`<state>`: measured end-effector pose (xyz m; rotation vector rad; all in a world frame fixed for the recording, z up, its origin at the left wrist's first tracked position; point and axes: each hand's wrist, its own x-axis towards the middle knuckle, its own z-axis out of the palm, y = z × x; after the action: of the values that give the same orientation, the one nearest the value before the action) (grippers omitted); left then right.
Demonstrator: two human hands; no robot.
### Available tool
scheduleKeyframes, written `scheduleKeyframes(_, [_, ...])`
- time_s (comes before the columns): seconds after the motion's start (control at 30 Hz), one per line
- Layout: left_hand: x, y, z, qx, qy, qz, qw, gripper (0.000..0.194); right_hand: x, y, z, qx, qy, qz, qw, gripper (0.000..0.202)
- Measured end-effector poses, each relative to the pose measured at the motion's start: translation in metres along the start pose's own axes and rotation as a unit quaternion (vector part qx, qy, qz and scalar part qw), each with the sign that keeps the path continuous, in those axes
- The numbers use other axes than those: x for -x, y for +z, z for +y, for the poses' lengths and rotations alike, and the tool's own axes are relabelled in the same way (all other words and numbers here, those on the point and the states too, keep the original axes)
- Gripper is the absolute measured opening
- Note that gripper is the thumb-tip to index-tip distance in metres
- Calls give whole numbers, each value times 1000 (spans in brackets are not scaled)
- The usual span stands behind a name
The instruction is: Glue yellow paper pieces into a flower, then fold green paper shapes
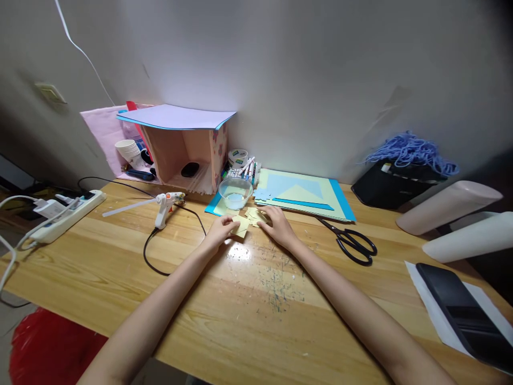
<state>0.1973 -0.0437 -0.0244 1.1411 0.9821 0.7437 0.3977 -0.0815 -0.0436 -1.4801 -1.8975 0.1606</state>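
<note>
Near the middle of the table, my left hand point(219, 230) pinches a small square of pale yellow paper point(241, 227) between thumb and fingers. To its right lies a loose pile of cut yellow paper pieces point(253, 216). My right hand point(277, 223) curls over the right side of that pile, thumb and fingers around its edge pieces; exactly which pieces it grips is hard to make out. Just behind the pile stands a clear plastic bowl point(235, 199). Pale blue paper scraps point(263, 194) lie behind my right hand.
A white glue gun point(163, 208) with its black cord lies left. Black scissors point(352, 243) lie right, beside stacked coloured sheets point(340, 200). Behind stands a cardboard box point(218, 152) with a lilac top. A power strip point(68, 216), paper rolls point(449, 206) and a phone point(460, 310) flank the table.
</note>
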Motion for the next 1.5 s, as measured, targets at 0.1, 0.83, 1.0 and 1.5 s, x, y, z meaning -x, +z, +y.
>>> scheduleKeyframes(0.1, [0, 0, -2, 13, -23, -40, 999, 30, 5, 1, 1, -25, 27, -11, 999, 39])
scheduleKeyframes(0.83, [-2, -2, 0, -2, -47, -18, 999, 16, 7, -9, -14, -37, -45, 32, 998, 17])
scheduleKeyframes(1.0, [-2, 0, -4, -68, -17, 12, 997, 20, 6, -4, -15, -10, -19, -21, 1000, 26])
scheduleKeyframes(1.5, [3, -2, 1, -33, -14, -76, 996, 36, 8, -5, -3, -208, 125, -64, 968, 30])
